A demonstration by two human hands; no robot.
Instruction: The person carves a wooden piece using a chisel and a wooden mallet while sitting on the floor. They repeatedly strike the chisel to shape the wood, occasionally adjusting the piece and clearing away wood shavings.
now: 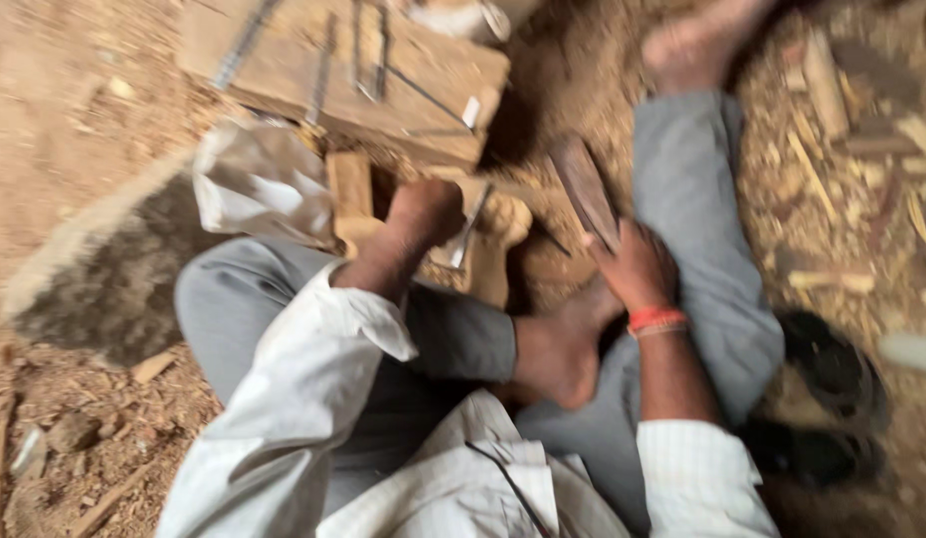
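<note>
Your left hand [425, 211] has its fingers wrapped around a thin metal chisel [467, 231], tip on the pale carved wooden piece [495, 239] just right of it. Your right hand [634, 267] grips a dark flat wooden mallet [586, 189], long axis running far-left, raised near the chisel.

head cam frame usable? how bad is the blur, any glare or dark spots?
Head view: motion blur throughout, so the left hand, the chisel and the carved wood piece lack sharp edges; the right hand gripping the wooden mallet is smeared too. Lighting is soft and warm, with no glare; the lower right corner is in deep shadow.
</note>
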